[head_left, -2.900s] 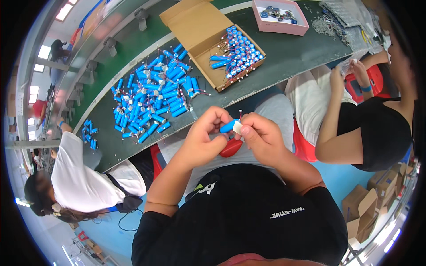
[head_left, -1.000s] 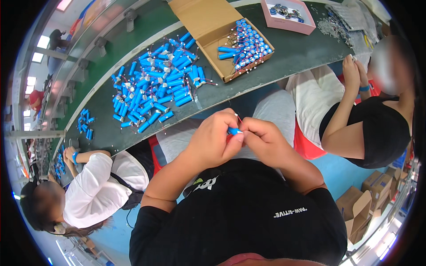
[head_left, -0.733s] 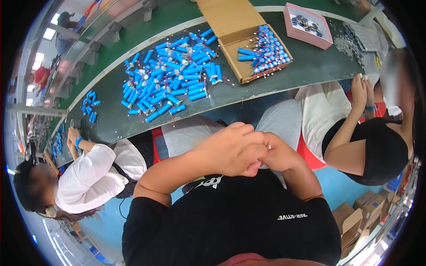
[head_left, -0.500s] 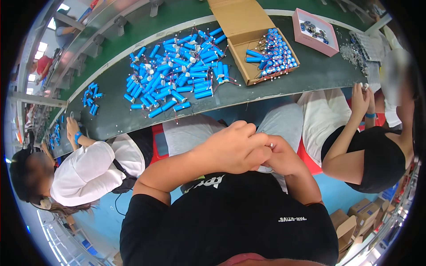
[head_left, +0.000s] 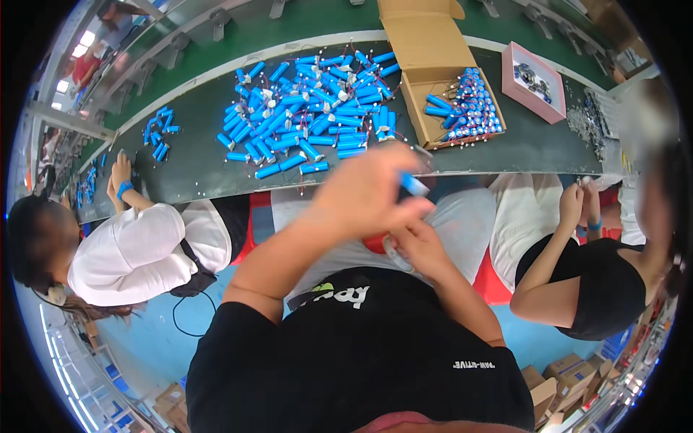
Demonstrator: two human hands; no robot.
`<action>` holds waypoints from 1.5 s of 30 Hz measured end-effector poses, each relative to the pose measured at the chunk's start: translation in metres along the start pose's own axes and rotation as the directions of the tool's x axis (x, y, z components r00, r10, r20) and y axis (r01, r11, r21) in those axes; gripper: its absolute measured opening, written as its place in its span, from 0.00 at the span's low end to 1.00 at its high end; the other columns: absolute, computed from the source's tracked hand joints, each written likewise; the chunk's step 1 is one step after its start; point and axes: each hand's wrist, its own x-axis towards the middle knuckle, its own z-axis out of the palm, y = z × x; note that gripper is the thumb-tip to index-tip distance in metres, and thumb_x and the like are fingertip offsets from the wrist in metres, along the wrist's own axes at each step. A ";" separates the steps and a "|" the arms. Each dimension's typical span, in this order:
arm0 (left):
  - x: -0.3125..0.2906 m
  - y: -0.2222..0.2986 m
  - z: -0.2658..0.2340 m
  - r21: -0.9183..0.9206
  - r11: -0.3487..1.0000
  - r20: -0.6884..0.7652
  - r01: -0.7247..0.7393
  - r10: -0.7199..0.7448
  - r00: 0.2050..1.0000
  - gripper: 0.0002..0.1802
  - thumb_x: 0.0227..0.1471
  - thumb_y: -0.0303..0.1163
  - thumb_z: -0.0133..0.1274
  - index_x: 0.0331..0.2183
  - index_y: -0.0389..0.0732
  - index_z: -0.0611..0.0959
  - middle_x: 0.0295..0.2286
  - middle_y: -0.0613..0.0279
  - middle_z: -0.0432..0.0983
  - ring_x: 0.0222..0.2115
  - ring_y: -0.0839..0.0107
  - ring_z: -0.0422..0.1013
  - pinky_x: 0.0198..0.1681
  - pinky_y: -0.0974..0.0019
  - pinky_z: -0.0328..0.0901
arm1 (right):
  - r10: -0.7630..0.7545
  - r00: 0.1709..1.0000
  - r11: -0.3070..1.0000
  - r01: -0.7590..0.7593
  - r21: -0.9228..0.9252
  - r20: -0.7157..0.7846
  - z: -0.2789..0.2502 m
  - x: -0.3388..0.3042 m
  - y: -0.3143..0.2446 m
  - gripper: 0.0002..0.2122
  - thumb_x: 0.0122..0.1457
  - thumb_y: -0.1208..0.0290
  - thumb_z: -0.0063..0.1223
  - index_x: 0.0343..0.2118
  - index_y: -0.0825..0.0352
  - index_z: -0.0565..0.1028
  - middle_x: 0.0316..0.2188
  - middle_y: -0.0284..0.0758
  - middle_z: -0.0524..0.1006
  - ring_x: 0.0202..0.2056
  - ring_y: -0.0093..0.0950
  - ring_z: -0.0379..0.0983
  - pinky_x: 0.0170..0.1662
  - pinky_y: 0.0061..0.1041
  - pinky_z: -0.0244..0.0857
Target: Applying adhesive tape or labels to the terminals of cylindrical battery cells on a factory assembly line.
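Note:
In front of my body, level with the near table edge, my left hand [head_left: 364, 191] is raised and smeared by motion. Its fingers and thumb close round a blue cylindrical battery cell [head_left: 413, 185] with a pale end. Lower and to the right, my right hand [head_left: 420, 249] pinches a small whitish curved piece [head_left: 396, 255], too blurred to name surely. The two hands are apart. Beyond them a large loose heap of blue battery cells [head_left: 289, 123] with thin wires covers the dark table [head_left: 195, 162].
An open cardboard box [head_left: 421, 119] with rows of upright cells stands right of the heap. Further right are a pink box [head_left: 535, 97] of small parts and clear plastic bits [head_left: 583, 130]. People sit working close on both sides, with a smaller cell pile [head_left: 160, 133] at left.
My hands were together at my chest. The left has moved up and away with the blue cell now showing; the right has dropped slightly left. The view has shifted a little.

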 end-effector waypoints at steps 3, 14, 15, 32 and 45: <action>-0.022 -0.071 -0.019 0.046 0.979 -0.439 0.201 -0.161 0.884 0.25 0.51 0.37 0.60 0.44 0.36 0.65 0.31 0.51 0.74 0.28 0.59 0.75 0.32 0.60 0.70 | -0.128 0.990 0.991 0.130 0.019 -0.054 -0.026 -0.003 0.004 0.10 0.68 0.67 0.41 0.28 0.63 0.67 0.20 0.25 0.67 0.18 0.13 0.56 0.21 0.15 0.48; -0.052 -0.138 -0.087 0.620 0.622 -0.635 0.479 0.039 0.771 0.14 0.49 0.33 0.60 0.38 0.39 0.76 0.42 0.49 0.73 0.42 0.48 0.71 0.41 0.54 0.66 | -0.206 0.978 0.978 0.206 0.037 -0.023 -0.018 -0.002 -0.019 0.11 0.68 0.68 0.40 0.28 0.64 0.67 0.23 0.28 0.69 0.20 0.14 0.58 0.24 0.16 0.53; -0.053 -0.140 -0.087 0.570 0.645 -0.641 0.509 -0.039 0.767 0.13 0.49 0.33 0.60 0.37 0.39 0.78 0.40 0.50 0.74 0.41 0.49 0.72 0.41 0.54 0.67 | -0.212 0.977 0.977 0.213 0.019 -0.027 -0.019 -0.002 -0.019 0.11 0.68 0.68 0.40 0.28 0.64 0.67 0.23 0.28 0.69 0.21 0.14 0.58 0.25 0.16 0.53; -0.050 -0.137 -0.078 0.611 0.651 -0.657 0.450 0.100 0.747 0.11 0.50 0.31 0.58 0.36 0.37 0.81 0.41 0.52 0.75 0.42 0.52 0.72 0.45 0.56 0.66 | -0.476 0.879 0.863 0.470 -0.185 0.014 -0.023 -0.032 -0.048 0.07 0.68 0.70 0.40 0.35 0.66 0.68 0.27 0.26 0.66 0.26 0.15 0.58 0.32 0.17 0.56; -0.030 -0.002 0.052 -0.375 0.917 0.077 0.137 -0.117 0.990 0.06 0.49 0.23 0.58 0.32 0.37 0.79 0.32 0.59 0.75 0.30 0.69 0.72 0.33 0.70 0.65 | -0.576 0.806 0.710 0.578 -0.403 0.140 -0.019 -0.039 -0.062 0.05 0.64 0.73 0.46 0.34 0.69 0.70 0.28 0.37 0.70 0.29 0.29 0.66 0.35 0.25 0.62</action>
